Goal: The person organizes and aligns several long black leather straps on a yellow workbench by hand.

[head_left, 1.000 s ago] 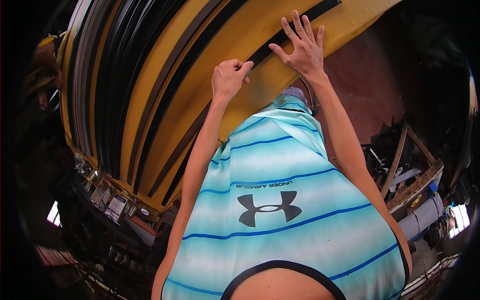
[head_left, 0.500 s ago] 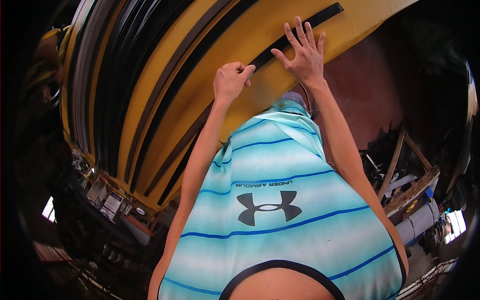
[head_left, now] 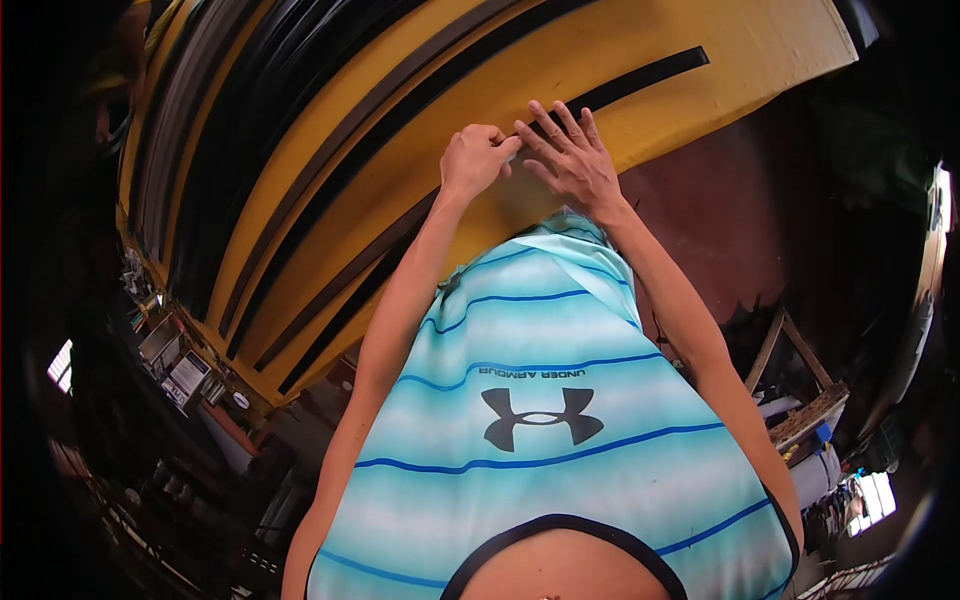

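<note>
A long flat black strip (head_left: 650, 76) lies along the near side of the yellow surface (head_left: 775, 60), running under both hands. My left hand (head_left: 478, 160) is closed at this strip, thumb and fingers pressed together. What it pinches, if anything, is too small to make out. Close beside it on the right, my right hand (head_left: 575, 165) rests over the strip with fingers spread and nothing held. Behind the hands lie another black strip (head_left: 430, 85) and a brown strip (head_left: 372, 97), roughly parallel to the first.
Bundled black strips (head_left: 255, 125) lie farther left on the yellow surface. A wooden frame (head_left: 815, 405) stands at the lower right, near a reddish floor area (head_left: 715, 215). Papers and assorted items (head_left: 187, 375) sit below the surface's left end.
My right hand has moved left and down along the strip, close to my left hand. My left hand stays closed at the strip. The view has shifted slightly.
</note>
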A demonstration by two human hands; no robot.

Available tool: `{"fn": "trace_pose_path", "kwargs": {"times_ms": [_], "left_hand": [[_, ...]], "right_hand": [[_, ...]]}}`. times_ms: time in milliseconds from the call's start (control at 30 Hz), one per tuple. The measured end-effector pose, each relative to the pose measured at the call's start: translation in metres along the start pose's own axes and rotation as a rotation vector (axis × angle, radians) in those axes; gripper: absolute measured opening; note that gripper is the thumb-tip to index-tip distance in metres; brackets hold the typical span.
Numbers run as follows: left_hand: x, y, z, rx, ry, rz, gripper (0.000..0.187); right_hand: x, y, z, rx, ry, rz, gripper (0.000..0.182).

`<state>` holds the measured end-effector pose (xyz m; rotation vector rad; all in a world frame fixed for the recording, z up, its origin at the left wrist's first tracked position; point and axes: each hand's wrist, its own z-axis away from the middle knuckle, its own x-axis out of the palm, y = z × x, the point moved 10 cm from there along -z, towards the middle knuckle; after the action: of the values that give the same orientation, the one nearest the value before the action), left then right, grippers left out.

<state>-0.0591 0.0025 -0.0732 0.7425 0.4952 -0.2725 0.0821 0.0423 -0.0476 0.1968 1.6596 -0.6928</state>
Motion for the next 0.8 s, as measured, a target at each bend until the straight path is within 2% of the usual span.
{"fn": "trace_pose_path", "kwargs": {"times_ms": [200,367,467,567,800], "left_hand": [[-0.007,-0.003,0.002,-0.02,0.013,0.007,0.035],[-0.008,-0.003,0.004,-0.015,0.032,-0.003,0.037],[-0.008,0.0,0.005,-0.001,0.035,0.004,0.037],[-0.008,0.005,0.003,-0.015,0.015,0.008,0.035],[-0.005,0.008,0.003,0.021,0.038,-0.009,0.034]], "right_hand": [[-0.006,0.014,-0.007,0.007,0.083,0.039,0.053],[-0.004,0.015,-0.006,-0.017,0.044,0.08,0.054],[-0.021,0.059,0.002,0.156,0.078,0.066,0.053],[-0.038,0.094,0.003,0.129,0.087,0.087,0.053],[-0.071,0.202,0.007,0.333,0.155,0.183,0.056]]}}
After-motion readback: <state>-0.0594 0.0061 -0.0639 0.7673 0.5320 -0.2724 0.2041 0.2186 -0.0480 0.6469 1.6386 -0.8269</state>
